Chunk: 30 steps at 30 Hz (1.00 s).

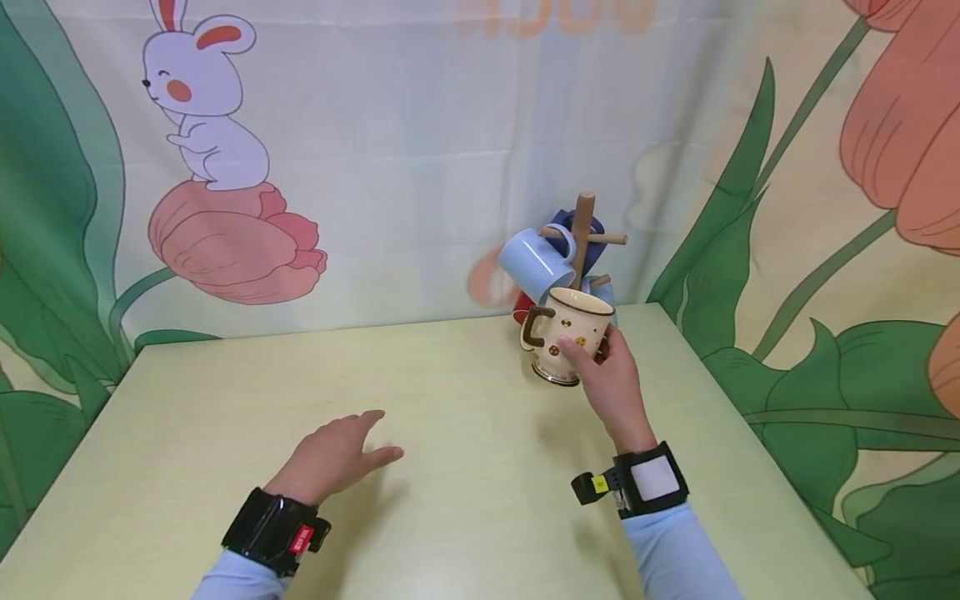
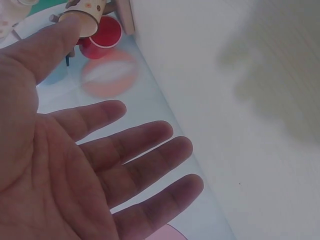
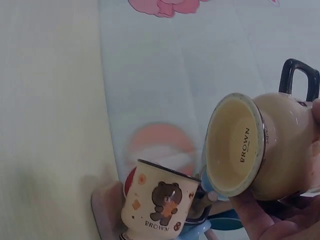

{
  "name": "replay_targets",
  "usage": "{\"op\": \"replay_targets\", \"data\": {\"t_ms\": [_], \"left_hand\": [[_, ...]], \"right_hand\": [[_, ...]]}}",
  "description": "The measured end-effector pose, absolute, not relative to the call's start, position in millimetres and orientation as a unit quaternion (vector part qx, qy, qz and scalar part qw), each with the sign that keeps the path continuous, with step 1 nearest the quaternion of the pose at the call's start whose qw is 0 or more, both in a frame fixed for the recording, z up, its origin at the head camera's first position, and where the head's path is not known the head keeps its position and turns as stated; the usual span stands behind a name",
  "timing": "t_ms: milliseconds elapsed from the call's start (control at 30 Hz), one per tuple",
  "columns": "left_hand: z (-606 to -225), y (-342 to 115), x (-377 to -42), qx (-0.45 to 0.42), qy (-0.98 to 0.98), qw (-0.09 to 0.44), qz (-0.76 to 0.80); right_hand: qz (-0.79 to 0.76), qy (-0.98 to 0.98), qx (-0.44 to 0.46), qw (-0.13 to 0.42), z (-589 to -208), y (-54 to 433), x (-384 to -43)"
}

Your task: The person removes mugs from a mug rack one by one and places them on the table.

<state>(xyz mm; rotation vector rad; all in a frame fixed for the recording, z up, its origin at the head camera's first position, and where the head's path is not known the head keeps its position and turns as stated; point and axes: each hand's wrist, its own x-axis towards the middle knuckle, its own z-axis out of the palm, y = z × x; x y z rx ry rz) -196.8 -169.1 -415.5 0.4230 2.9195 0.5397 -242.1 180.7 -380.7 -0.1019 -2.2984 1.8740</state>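
Note:
My right hand grips a cream mug by its side, thumb in front, above the table at the right. The mug has a dark brown handle pointing left and small brown prints. In the right wrist view its underside, lettered BROWN, faces the camera. A second cream mug with a bear print hangs on the wooden mug tree, mostly hidden behind the held one in the head view. My left hand hovers over the table at the left with fingers spread, touching nothing.
On the tree hang a light blue mug, a dark blue mug and a red mug. Another light blue piece shows lower down. The pale table ends at a printed curtain behind.

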Motion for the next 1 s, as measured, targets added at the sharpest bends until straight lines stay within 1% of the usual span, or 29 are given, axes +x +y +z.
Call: {"op": "replay_targets", "data": {"t_ms": [233,567,833,1000], "left_hand": [[-406.9,-163.2,-197.7,0.145,0.969,0.062,0.191],[-395.2,-148.2,-198.2,0.159,0.959,0.058,0.229],[-388.5,-138.2,-196.9,0.174,0.945,0.064,0.27],[-390.3,-133.7,-197.2,0.205,0.932,0.073,0.29]], "right_hand": [[0.588,-0.805,0.021,0.082,-383.8,162.1,-230.4],[0.494,-0.857,0.113,0.094,-398.4,128.7,-215.5],[0.417,-0.886,0.171,0.113,-412.5,107.8,-208.3],[0.387,-0.895,0.194,0.111,-416.0,99.5,-203.8]]}}
